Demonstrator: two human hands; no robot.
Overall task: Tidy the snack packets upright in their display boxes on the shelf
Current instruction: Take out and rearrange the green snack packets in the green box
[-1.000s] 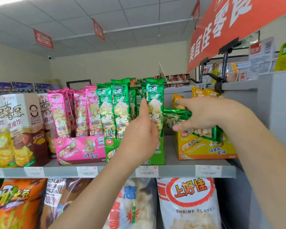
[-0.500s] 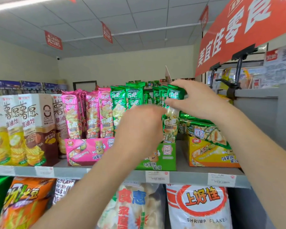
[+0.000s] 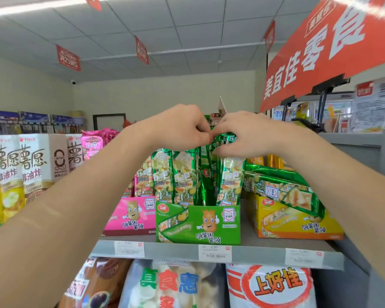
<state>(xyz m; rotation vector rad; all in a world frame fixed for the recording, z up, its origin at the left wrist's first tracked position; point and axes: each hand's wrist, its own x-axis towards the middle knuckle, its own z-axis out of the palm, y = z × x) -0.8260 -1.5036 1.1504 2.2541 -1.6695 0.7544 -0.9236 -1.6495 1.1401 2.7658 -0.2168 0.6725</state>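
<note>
Green packets (image 3: 185, 174): we see them upright in the green box (image 3: 198, 223).
Stray packets (image 3: 282, 192): green, lying across the yellow box (image 3: 298, 227), right.

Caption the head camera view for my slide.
Left hand and right hand grip the tops of green snack packets standing in a green display box on the shelf.

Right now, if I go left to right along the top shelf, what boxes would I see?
Brown-and-white chip boxes → pink display box → green display box, whose green packets the left hand and right hand grip → yellow display box.
</note>
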